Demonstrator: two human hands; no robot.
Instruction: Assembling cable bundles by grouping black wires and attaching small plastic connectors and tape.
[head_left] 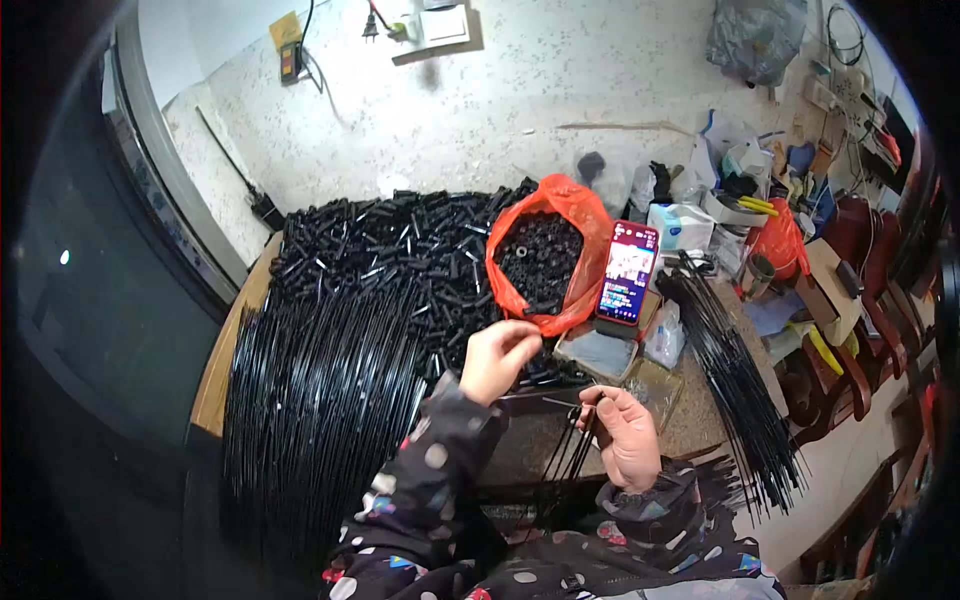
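My left hand (500,360) is closed in a pinch beside the near rim of an open red plastic bag (578,300). Whatever its fingertips hold, if anything, is too small to tell. Inside the bag lie many small black ring-like parts (540,255). Closer to me and to the right, my right hand (625,435) is closed with thumb and fingers around thin black rods (568,455), which slant down from it toward my lap. A thin light rod end (558,401) points left from its fingertips.
Short black tubes (380,240) are heaped at the back left, with long black rods (310,390) spread before them. A lit phone (628,272) stands right of the bag, behind a shallow tray (598,352). Another rod bundle (725,375) and clutter lie farther right.
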